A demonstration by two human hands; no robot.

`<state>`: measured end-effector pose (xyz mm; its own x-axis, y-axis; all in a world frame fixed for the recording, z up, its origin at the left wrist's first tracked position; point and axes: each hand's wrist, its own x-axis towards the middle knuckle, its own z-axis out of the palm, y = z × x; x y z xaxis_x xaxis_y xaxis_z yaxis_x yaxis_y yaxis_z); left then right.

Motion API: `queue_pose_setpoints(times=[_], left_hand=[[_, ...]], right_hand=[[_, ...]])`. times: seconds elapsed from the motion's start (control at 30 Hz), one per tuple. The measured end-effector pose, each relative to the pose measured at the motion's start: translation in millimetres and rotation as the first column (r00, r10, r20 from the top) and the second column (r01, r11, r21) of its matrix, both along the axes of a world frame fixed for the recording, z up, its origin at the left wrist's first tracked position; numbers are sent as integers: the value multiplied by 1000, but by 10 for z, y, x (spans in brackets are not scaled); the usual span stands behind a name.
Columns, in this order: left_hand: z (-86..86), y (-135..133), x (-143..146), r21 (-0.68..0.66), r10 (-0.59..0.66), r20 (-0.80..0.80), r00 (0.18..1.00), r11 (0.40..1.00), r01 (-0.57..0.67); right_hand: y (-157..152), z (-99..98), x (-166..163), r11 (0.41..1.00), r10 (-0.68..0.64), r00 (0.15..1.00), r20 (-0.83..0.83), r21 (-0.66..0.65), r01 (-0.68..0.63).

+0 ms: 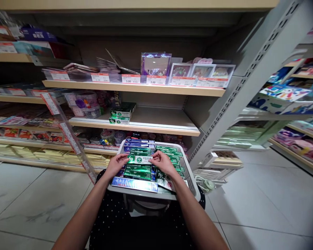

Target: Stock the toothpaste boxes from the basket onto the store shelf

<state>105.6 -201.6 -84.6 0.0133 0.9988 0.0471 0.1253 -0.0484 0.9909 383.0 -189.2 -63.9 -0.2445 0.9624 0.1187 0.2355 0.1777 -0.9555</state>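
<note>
Between my two hands is a green-and-white toothpaste box (139,159), held level above a basket. My left hand (117,164) pinches its left end, and my right hand (162,162) pinches its right end. Below it, the light grey plastic basket (194,180) rests on my lap, filled with several toothpaste boxes. Most are green; a blue-and-silver box (135,184) lies across the near side, and blue boxes show at the far side. On the shelf ahead, a small stack of green toothpaste boxes (120,116) sits toward the left.
The wooden-edged shelf (159,119) runs in front of me, with clear plastic tubs (87,104) left of the stack. Above it, another shelf (135,86) carries price tags and boxed goods. A slotted metal upright (240,80) stands on the right. Tiled floor (23,198) surrounds me.
</note>
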Motion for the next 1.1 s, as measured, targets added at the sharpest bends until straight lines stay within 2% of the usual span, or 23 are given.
queue_pose_setpoints(times=[0.33,0.67,0.97,1.1], left_hand=[[110,-2,16,-21,-8,23,1000,1000,8],[-40,104,-37,-16,-21,41,999,1000,22],[78,123,-43,-46,-10,63,998,999,13],[65,88,-3,-58,9,69,998,998,-5]], right_hand=[[-14,32,-40,999,-39,999,22,-16,39],[-4,59,-61,999,-50,997,50,1,50],[43,2,-101,996,-82,995,58,-15,83],[49,-22,-90,997,-73,996,56,-19,74]])
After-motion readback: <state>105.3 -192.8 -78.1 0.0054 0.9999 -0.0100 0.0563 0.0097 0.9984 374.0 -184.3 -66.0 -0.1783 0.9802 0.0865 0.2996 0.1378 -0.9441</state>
